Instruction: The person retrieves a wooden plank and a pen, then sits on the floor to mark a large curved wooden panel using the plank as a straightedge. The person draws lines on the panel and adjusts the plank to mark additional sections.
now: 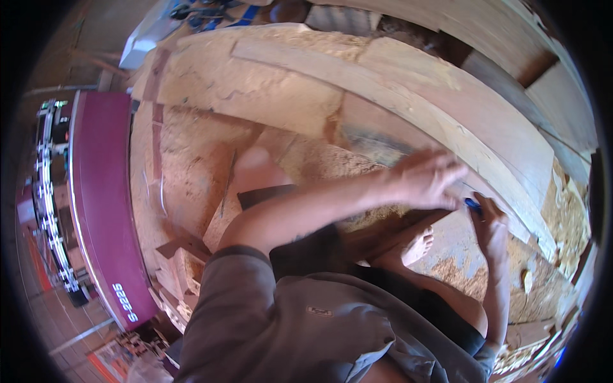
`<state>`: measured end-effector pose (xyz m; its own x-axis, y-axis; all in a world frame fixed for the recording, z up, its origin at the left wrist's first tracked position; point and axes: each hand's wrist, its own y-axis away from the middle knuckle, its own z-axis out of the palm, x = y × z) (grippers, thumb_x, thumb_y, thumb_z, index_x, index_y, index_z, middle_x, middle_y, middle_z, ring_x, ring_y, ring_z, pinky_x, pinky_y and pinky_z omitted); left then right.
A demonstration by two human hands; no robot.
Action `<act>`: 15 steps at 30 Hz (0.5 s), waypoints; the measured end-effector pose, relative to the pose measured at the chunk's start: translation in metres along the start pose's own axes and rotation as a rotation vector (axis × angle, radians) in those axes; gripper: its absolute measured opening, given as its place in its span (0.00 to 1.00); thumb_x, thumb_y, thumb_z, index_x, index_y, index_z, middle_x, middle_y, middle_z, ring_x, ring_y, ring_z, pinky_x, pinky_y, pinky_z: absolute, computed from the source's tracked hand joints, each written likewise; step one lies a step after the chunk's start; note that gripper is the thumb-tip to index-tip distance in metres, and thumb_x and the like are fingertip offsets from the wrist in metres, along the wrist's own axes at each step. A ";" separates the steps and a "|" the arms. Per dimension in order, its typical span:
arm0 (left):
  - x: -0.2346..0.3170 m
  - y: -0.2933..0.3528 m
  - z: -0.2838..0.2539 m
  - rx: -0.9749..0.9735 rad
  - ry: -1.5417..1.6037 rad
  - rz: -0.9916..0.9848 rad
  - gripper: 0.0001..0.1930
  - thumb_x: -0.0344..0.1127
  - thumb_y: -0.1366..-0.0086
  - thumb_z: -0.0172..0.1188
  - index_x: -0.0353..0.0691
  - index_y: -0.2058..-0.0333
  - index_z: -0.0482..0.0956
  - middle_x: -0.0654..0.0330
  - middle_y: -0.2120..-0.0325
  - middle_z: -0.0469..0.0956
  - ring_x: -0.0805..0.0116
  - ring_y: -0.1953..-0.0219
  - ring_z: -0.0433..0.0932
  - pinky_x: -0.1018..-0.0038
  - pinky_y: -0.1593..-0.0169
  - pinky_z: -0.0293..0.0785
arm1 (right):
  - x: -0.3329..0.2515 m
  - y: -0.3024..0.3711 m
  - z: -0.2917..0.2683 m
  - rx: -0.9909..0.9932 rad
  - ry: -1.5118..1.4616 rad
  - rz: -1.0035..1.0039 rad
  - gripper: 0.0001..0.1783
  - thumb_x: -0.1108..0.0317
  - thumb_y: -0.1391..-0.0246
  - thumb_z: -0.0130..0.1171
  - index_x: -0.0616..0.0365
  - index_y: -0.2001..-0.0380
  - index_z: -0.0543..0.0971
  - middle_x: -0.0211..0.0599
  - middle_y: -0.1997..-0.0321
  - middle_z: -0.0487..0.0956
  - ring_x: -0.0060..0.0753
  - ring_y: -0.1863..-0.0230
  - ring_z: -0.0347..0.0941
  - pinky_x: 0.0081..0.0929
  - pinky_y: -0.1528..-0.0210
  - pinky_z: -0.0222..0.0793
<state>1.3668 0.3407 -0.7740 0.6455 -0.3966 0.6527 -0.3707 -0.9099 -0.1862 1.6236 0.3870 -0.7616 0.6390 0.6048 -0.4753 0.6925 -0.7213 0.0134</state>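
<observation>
My left hand (426,180) reaches across to the right, above a long pale wooden plank (383,96); its fingers are blurred but look stretched apart, with nothing visible in them. Close by on the right, my right hand (490,223) is closed around a small blue object (472,205), too small to tell its kind. That hand is at the near edge of the plank, towards its right end. Below my left hand, a narrow brown wooden piece (399,231) slants near my bare foot (418,247).
Sawdust (204,147) covers the floor and boards. A wide pale board (460,96) lies beyond the plank, with stacked timber (504,32) at the upper right. On the left stands a maroon machine panel (105,191) beside a metal track (50,191). Blue tools (207,16) lie at the top.
</observation>
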 end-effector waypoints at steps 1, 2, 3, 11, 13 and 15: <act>-0.021 -0.002 -0.019 -0.051 -0.102 -0.077 0.40 0.59 0.44 0.64 0.38 0.41 0.65 0.45 0.49 0.70 0.48 0.44 0.69 0.54 0.42 0.66 | 0.018 0.004 0.001 0.059 0.020 0.057 0.21 0.73 0.51 0.66 0.63 0.52 0.77 0.48 0.64 0.80 0.43 0.69 0.82 0.35 0.68 0.75; -0.043 -0.005 -0.042 -0.101 -0.204 -0.157 0.44 0.64 0.46 0.64 0.39 0.39 0.64 0.45 0.46 0.68 0.48 0.41 0.65 0.53 0.37 0.62 | 0.032 0.005 -0.006 0.073 0.053 0.087 0.24 0.70 0.51 0.67 0.63 0.50 0.76 0.49 0.59 0.79 0.46 0.64 0.81 0.36 0.65 0.76; -0.067 -0.004 -0.057 -0.066 -0.394 -0.130 0.46 0.65 0.47 0.64 0.39 0.38 0.63 0.45 0.43 0.64 0.49 0.38 0.62 0.51 0.35 0.58 | 0.052 0.007 -0.010 0.101 0.130 0.079 0.28 0.67 0.53 0.69 0.63 0.48 0.74 0.51 0.54 0.77 0.50 0.59 0.80 0.38 0.61 0.76; -0.134 0.001 -0.077 -0.225 -0.568 -0.384 0.48 0.65 0.46 0.63 0.41 0.35 0.59 0.49 0.35 0.56 0.52 0.32 0.53 0.49 0.29 0.44 | 0.124 0.001 -0.023 -0.024 0.294 0.164 0.50 0.58 0.67 0.76 0.66 0.40 0.67 0.53 0.44 0.73 0.57 0.48 0.73 0.42 0.49 0.71; -0.139 0.011 -0.077 -0.222 -0.616 -0.359 0.46 0.65 0.45 0.61 0.41 0.35 0.60 0.49 0.35 0.58 0.52 0.32 0.54 0.50 0.29 0.44 | 0.118 -0.011 -0.022 -0.016 0.270 0.148 0.46 0.62 0.67 0.76 0.63 0.41 0.69 0.50 0.47 0.75 0.54 0.51 0.75 0.41 0.51 0.72; -0.137 0.020 -0.074 -0.197 -0.616 -0.309 0.45 0.63 0.45 0.61 0.37 0.37 0.62 0.46 0.37 0.59 0.51 0.34 0.56 0.47 0.31 0.46 | 0.113 -0.015 -0.027 -0.075 0.226 0.151 0.43 0.64 0.67 0.75 0.61 0.43 0.72 0.48 0.50 0.76 0.51 0.52 0.76 0.40 0.52 0.72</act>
<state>1.2216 0.3857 -0.8128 0.9786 -0.1735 0.1103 -0.1859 -0.9759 0.1140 1.6946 0.4753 -0.7922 0.7894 0.5585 -0.2548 0.6014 -0.7868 0.1386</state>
